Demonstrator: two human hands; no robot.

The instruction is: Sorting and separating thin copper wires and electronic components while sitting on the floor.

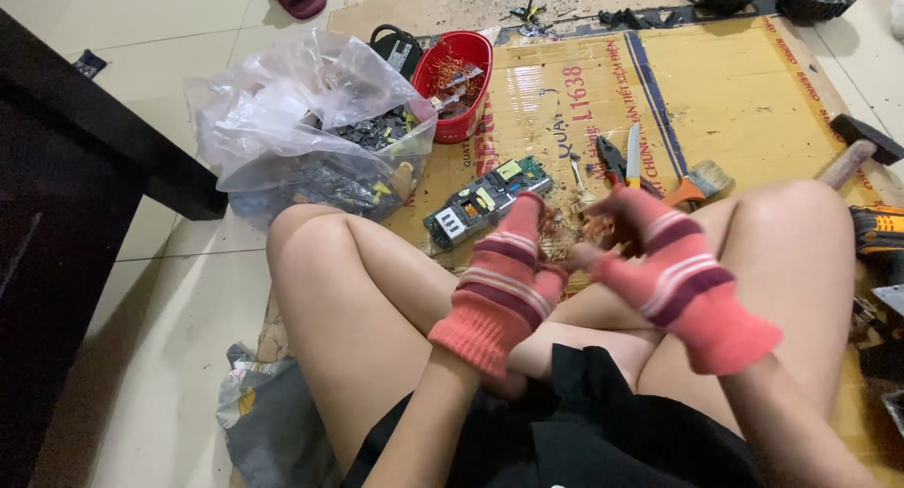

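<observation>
I sit cross-legged on flattened cardboard [744,92]. Both my hands wear pink striped fingerless gloves. My left hand [508,271] and my right hand [659,262] are raised close together above my knees, both blurred. Between their fingers is a small tangle of copper wire [574,229], gripped from both sides. Just beyond my left hand a green circuit board [485,201] lies on the cardboard.
A red bowl [457,73] with copper scraps and a clear plastic bag [301,130] of dark parts stand at the back left. Pliers [612,158], a knife, a brush [702,182] and a hammer [857,144] lie at right. Dark furniture [56,215] is at left.
</observation>
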